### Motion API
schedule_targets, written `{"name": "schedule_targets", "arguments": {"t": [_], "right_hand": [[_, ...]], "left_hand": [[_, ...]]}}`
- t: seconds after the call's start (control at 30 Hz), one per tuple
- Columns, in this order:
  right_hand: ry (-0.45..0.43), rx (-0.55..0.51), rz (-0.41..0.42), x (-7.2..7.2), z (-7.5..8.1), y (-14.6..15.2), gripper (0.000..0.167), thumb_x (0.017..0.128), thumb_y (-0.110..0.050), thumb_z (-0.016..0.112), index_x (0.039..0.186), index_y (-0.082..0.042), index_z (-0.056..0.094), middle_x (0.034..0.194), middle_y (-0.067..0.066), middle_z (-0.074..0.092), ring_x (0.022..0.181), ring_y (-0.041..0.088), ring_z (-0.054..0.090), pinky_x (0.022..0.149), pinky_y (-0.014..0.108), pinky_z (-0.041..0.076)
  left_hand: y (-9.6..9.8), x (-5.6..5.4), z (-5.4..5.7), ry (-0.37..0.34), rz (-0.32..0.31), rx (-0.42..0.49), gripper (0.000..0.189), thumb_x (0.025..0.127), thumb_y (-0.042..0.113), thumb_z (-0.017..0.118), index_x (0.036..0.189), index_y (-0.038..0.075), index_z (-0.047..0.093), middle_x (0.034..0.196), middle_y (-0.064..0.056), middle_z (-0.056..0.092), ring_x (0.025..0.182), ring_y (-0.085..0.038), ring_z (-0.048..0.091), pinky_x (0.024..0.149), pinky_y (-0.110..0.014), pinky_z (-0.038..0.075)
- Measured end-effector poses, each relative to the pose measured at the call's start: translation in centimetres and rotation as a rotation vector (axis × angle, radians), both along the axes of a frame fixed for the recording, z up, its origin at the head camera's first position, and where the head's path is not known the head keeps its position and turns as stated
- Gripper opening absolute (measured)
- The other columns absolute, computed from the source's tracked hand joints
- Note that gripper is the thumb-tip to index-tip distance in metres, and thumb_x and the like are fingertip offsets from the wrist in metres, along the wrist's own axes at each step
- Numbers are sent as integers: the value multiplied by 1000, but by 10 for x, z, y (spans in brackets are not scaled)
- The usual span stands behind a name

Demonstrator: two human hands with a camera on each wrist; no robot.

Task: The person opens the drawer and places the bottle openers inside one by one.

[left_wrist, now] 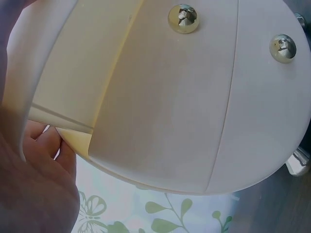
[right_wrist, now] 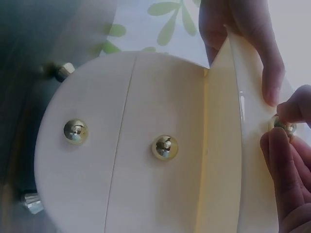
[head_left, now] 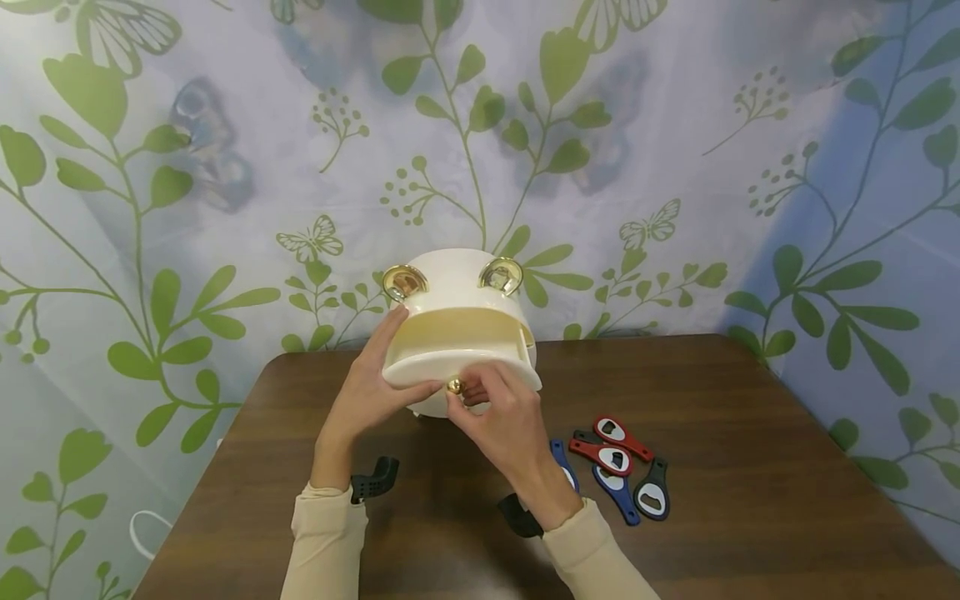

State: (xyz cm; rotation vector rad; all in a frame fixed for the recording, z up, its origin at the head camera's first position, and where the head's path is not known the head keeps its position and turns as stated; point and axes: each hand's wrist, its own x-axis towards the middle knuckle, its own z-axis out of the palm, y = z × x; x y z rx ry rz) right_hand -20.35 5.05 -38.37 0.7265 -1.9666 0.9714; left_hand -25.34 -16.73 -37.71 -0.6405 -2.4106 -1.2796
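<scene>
Clearly, the jutting top drawer (head_left: 429,365) of the white box (head_left: 461,283), mid-frame, lies just up-left of the right hand (head_left: 510,425), which pinches its gold knob (head_left: 455,386); the left hand (head_left: 363,396), also touching, spreads wide at its left end. The drawer front's long axis runs left-right, its knob facing the frame's bottom.
</scene>
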Motion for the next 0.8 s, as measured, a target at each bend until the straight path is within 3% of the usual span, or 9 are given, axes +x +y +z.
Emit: {"name": "schedule_targets", "arguments": {"t": [0.4,0.8], "right_hand": [[5,33,24,2,1,2,21,82,-8,85,94,-4,68,91,5,65,75,10,72,69,15,57],[7,60,55,7,14,15,24,78,-16,92,94,-8,76,90,0,75,77,9,74,71,21,60]], "left_hand": [[-2,0,0,-6,-21,0,109,77,34,93,164,28,28,170,7,23,156,-26,26,115,-62,34],[0,1,0,-43,-12,-9,109,76,38,92,164,34,27,170,15,20,157,-21,23,118,-61,32]]}}
